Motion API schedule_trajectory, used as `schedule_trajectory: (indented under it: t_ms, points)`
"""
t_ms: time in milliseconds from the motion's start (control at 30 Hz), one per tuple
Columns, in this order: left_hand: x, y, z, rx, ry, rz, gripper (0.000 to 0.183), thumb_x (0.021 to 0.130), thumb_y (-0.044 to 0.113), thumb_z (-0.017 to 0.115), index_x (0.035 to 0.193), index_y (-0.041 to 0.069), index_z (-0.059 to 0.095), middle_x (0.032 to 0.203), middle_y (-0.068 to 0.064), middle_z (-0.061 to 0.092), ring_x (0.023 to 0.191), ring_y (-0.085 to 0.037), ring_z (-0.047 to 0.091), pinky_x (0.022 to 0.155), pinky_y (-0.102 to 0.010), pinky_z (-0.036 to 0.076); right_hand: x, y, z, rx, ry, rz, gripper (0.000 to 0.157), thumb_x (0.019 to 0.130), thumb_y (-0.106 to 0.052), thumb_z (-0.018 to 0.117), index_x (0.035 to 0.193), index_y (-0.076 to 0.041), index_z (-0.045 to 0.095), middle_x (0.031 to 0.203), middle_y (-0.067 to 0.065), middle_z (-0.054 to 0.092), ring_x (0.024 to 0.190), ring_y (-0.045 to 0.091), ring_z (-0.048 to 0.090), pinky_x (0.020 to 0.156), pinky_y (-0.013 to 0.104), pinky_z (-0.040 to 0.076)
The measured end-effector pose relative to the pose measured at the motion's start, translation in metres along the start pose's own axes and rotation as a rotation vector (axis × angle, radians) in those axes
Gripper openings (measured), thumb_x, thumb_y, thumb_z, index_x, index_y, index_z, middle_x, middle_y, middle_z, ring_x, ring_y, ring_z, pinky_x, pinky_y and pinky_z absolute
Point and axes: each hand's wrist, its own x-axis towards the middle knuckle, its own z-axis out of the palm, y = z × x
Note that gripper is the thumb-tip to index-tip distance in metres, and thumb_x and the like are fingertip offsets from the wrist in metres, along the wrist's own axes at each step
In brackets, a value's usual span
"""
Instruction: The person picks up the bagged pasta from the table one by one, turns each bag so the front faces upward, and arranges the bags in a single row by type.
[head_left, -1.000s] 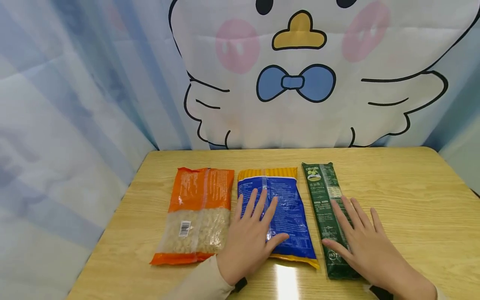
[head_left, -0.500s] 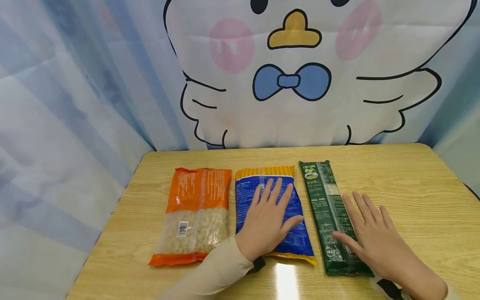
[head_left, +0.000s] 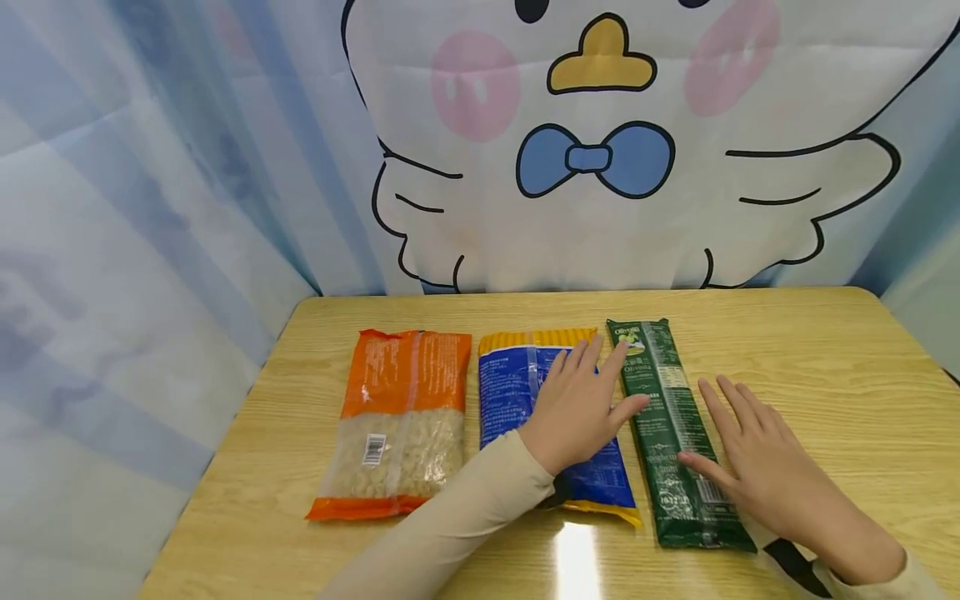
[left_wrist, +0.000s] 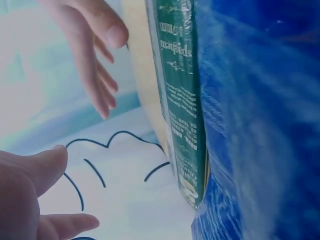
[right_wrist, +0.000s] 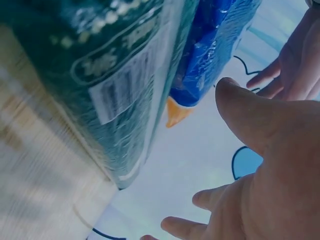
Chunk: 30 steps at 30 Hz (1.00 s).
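Observation:
A blue and yellow plastic bag [head_left: 506,404] lies in the middle of the table, partly hidden under my left hand [head_left: 572,412]. That hand hovers palm down with spread fingers, its fingertips and thumb reaching toward the green spaghetti packet [head_left: 660,454]. In the left wrist view the left hand [left_wrist: 22,200] is apart from both packages. My right hand [head_left: 768,471] is spread beside the packet's right edge, its thumb over the lower part. The right wrist view shows the right hand [right_wrist: 270,165] holding nothing, with a gap to the packet.
To the left lies an orange bag [head_left: 408,375] with a see-through window, pale contents and a barcode. All three packages lie side by side on a wooden table [head_left: 247,500]. Behind it hangs a curtain [head_left: 585,242] with a cartoon print.
My left hand has moved right and farther from me, from the blue bag's middle toward the green packet. My right hand has shifted slightly right, mostly off the packet. The packages stay in place.

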Motion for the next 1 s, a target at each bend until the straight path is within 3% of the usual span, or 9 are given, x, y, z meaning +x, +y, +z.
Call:
schedule_trajectory:
  t_ms: [133, 233, 333, 500, 733, 1000]
  points:
    - [0.013, 0.006, 0.002, -0.020, 0.012, 0.007, 0.068, 0.103, 0.055, 0.040, 0.158, 0.017, 0.027, 0.159, -0.012, 0.034, 0.146, -0.025, 0.036, 0.118, -0.042, 0.033, 0.000, 0.007, -0.001, 0.043, 0.022, -0.003, 0.100, 0.093, -0.049, 0.065, 0.157, 0.005, 0.009, 0.152, 0.038, 0.023, 0.134, 0.059, 0.027, 0.107, 0.072, 0.026]
    - [0.022, 0.011, 0.003, -0.062, 0.011, -0.005, 0.067, 0.103, 0.052, 0.044, 0.157, 0.016, 0.029, 0.157, -0.010, 0.038, 0.144, -0.022, 0.038, 0.117, -0.038, 0.036, 0.002, 0.008, -0.005, 0.122, -0.014, 0.046, 0.102, 0.093, -0.047, 0.066, 0.155, 0.008, 0.006, 0.151, 0.042, 0.019, 0.133, 0.063, 0.024, 0.103, 0.075, 0.025]
    - [0.030, 0.017, 0.005, -0.163, -0.011, -0.022, 0.065, 0.102, 0.050, 0.047, 0.157, 0.018, 0.031, 0.155, -0.006, 0.041, 0.143, -0.019, 0.040, 0.114, -0.036, 0.040, 0.006, 0.008, -0.009, 0.205, -0.075, 0.116, 0.102, 0.095, -0.046, 0.064, 0.154, 0.011, 0.003, 0.150, 0.045, 0.014, 0.131, 0.067, 0.020, 0.097, 0.079, 0.027]
    - [0.041, 0.027, 0.007, -0.335, -0.036, -0.067, 0.062, 0.102, 0.049, 0.049, 0.156, 0.022, 0.032, 0.155, -0.002, 0.040, 0.141, -0.018, 0.043, 0.110, -0.035, 0.044, 0.010, 0.008, -0.016, 0.273, -0.110, 0.162, 0.099, 0.097, -0.043, 0.063, 0.152, 0.015, 0.004, 0.146, 0.048, 0.015, 0.127, 0.068, 0.024, 0.092, 0.079, 0.032]
    - [0.057, 0.031, 0.012, -0.481, -0.046, -0.149, 0.060, 0.102, 0.044, 0.052, 0.155, 0.022, 0.034, 0.155, -0.002, 0.041, 0.139, -0.018, 0.044, 0.111, -0.037, 0.043, 0.012, 0.010, -0.017, 0.296, -0.116, 0.167, 0.098, 0.097, -0.044, 0.062, 0.152, 0.015, 0.006, 0.146, 0.049, 0.018, 0.126, 0.067, 0.027, 0.092, 0.078, 0.034]
    - [0.072, 0.026, 0.026, -0.786, -0.055, -0.325, 0.059, 0.100, 0.040, 0.058, 0.152, 0.020, 0.038, 0.156, -0.005, 0.039, 0.136, -0.024, 0.048, 0.103, -0.040, 0.049, 0.012, 0.014, -0.015, 0.318, -0.139, 0.165, 0.096, 0.097, -0.044, 0.062, 0.152, 0.014, 0.009, 0.143, 0.048, 0.023, 0.122, 0.065, 0.035, 0.088, 0.075, 0.040]
